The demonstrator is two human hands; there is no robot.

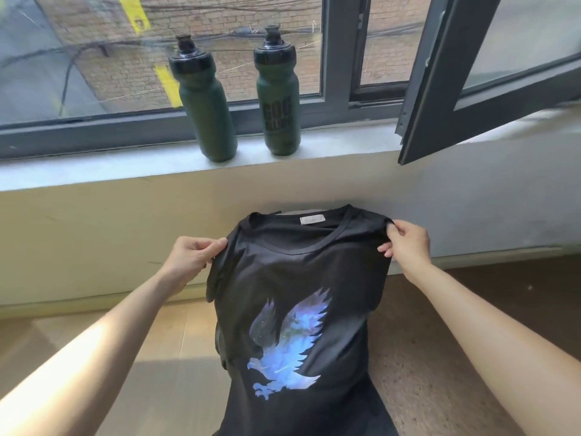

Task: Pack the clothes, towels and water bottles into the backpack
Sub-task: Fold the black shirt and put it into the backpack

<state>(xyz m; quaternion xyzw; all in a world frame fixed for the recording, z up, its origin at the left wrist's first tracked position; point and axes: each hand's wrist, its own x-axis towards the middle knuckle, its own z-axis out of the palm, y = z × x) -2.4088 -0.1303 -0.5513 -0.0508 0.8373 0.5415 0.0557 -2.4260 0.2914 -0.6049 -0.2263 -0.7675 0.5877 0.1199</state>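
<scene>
T-shirt (298, 278) is held up above the floor, left hand (191, 256) and right hand (405, 243) each pinching a shoulder, while both water bottles (278, 99) stand unpacked on the windowsill (94, 168), so packing looks barely begun.

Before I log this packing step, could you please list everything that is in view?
dark green plastic water bottles with black caps: two, green, standing side by side on the windowsill
black fabric T-shirt with a blue eagle print: one, black, held up by its shoulders in front of the wall
pale grey windowsill: one, grey, below the window
dark grey metal window sash: one, grey, swung open at upper right
light wooden floor: one, tan, lower left
left hand: one, grips the T-shirt's left shoulder
right hand: one, pinches the T-shirt's right shoulder
</scene>
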